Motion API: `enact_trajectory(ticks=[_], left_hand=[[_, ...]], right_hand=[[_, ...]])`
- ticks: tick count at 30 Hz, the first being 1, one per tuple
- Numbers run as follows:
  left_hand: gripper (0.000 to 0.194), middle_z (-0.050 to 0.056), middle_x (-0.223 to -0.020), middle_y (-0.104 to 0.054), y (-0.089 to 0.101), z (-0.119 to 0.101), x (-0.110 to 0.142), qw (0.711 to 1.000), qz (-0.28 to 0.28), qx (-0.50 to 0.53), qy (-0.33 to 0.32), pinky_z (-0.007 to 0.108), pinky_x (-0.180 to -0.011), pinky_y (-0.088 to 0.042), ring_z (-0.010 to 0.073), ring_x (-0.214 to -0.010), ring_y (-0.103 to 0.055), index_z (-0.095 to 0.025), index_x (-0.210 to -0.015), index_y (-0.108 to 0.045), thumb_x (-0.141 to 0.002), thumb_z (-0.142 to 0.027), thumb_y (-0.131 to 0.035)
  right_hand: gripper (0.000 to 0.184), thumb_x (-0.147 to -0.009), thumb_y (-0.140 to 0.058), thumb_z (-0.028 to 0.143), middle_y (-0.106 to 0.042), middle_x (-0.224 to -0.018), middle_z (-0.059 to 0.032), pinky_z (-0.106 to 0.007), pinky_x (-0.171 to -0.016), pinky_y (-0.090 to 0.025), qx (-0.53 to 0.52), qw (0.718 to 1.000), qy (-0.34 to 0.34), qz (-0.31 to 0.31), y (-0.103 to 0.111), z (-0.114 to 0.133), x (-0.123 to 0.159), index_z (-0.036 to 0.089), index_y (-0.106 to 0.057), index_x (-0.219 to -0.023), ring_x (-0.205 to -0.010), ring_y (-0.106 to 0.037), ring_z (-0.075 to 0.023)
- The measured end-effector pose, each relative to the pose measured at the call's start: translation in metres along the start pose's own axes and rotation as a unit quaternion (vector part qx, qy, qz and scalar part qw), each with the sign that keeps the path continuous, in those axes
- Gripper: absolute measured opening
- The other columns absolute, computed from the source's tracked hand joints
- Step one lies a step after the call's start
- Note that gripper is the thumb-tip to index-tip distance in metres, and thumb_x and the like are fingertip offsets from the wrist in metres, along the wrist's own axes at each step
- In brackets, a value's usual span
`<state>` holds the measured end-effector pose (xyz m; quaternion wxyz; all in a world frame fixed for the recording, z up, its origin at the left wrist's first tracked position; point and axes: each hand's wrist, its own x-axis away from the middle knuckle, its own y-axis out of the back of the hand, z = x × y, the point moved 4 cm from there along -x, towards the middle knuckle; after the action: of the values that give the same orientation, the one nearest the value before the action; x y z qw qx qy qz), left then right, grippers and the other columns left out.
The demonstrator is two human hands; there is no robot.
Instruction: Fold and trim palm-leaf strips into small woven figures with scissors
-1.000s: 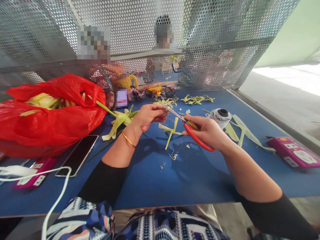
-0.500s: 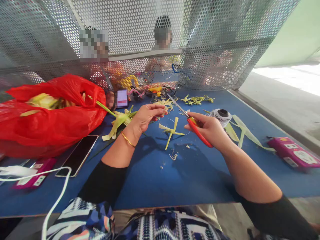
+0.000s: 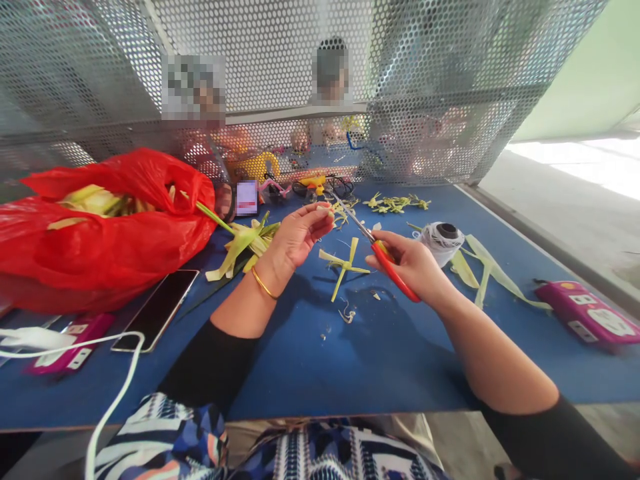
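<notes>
The step in hand looks like trimming: at the centre of the frame the left hand [image 3: 303,237] has thumb and fingers pinching a small pale piece [image 3: 325,210], too small to make out in detail, while the right hand [image 3: 407,260], right of centre, is curled round the handles of red-handled scissors [image 3: 399,277]. Their blades point to the upper left, near the left fingertips, and whether they touch the piece cannot be told. Any further cut would seem to call for a steady pinch and fingertips clear of the blades. Below and between the hands, a cross of folded leaf strips [image 3: 346,265] lies on the blue table [image 3: 310,380]. At the left of the frame, a red plastic bag [image 3: 100,260] gapes upward, holding pale yellow-green leaf pieces [image 3: 90,198]; its lower contents are hidden. Right of centre stands a spool of white thread [image 3: 440,248], wound on a dark core
</notes>
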<state>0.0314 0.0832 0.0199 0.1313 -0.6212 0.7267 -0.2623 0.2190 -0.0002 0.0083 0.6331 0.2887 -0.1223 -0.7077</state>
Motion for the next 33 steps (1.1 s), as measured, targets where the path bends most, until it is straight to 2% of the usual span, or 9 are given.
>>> enact_trajectory(ticks=[6, 10, 16, 24, 28, 33], left_hand=[[0.014, 0.001, -0.066, -0.071, -0.002, 0.004, 0.003, 0.997, -0.03, 0.06, 0.024, 0.017, -0.064, -0.056, 0.0082, -0.059, -0.068, -0.012, -0.075, -0.067, -0.082, -0.001, -0.066], [0.01, 0.0, -0.066, -0.07, -0.005, 0.007, 0.009, 0.991, -0.071, 0.094, 0.063, 0.013, -0.056, -0.052, 0.0068, -0.057, -0.067, -0.013, -0.082, -0.071, -0.086, -0.004, -0.066], [0.015, -0.001, -0.067, -0.069, -0.011, 0.015, 0.014, 0.974, -0.11, 0.172, 0.102, 0.015, -0.062, -0.056, 0.0065, -0.056, -0.066, -0.013, -0.1, -0.072, -0.09, -0.006, -0.063], [0.023, -0.001, -0.06, -0.066, -0.015, 0.022, 0.015, 0.968, -0.101, 0.198, 0.114, 0.014, -0.055, -0.055, 0.0061, -0.05, -0.064, -0.013, -0.076, -0.064, -0.096, -0.007, -0.055], [0.02, -0.001, -0.06, -0.066, -0.015, 0.024, 0.017, 0.971, -0.088, 0.182, 0.128, 0.014, -0.049, -0.051, 0.0071, -0.05, -0.064, -0.013, -0.077, -0.065, -0.095, -0.01, -0.058], [0.016, -0.002, -0.061, -0.067, -0.016, 0.028, 0.019, 0.971, -0.084, 0.182, 0.132, 0.014, -0.051, -0.052, 0.0064, -0.05, -0.064, -0.013, -0.082, -0.067, -0.094, -0.007, -0.058]], right_hand=[[0.068, -0.075, -0.067, 0.065, -0.07, -0.09, -0.0061, -0.034, -0.074, -0.05, 0.064, 0.998, 0.027, -0.003, 0.0, 0.004, 0.003, 0.018, -0.068, -0.125, -0.077, -0.063, -0.0204], [0.059, -0.081, -0.064, 0.061, -0.07, -0.101, -0.0088, -0.032, -0.072, -0.05, 0.116, 0.991, 0.064, -0.003, -0.003, 0.011, 0.007, 0.021, -0.067, -0.125, -0.081, -0.064, -0.0214], [0.053, -0.086, -0.059, 0.058, -0.065, -0.087, -0.0059, -0.029, -0.063, -0.044, 0.159, 0.983, 0.088, -0.03, -0.004, 0.016, 0.008, 0.02, -0.067, -0.122, -0.069, -0.057, -0.0183], [0.047, -0.087, -0.059, 0.054, -0.06, -0.08, -0.0032, -0.028, -0.059, -0.039, 0.173, 0.981, 0.081, -0.037, -0.006, 0.016, 0.008, 0.02, -0.068, -0.118, -0.059, -0.05, -0.0147], [0.048, -0.087, -0.059, 0.054, -0.059, -0.079, -0.0028, -0.027, -0.059, -0.038, 0.169, 0.982, 0.08, -0.029, -0.007, 0.016, 0.008, 0.02, -0.068, -0.119, -0.06, -0.05, -0.0145], [0.047, -0.088, -0.057, 0.053, -0.056, -0.077, -0.0017, -0.027, -0.059, -0.037, 0.171, 0.982, 0.076, -0.019, -0.006, 0.018, 0.008, 0.019, -0.068, -0.119, -0.06, -0.048, -0.0146]])
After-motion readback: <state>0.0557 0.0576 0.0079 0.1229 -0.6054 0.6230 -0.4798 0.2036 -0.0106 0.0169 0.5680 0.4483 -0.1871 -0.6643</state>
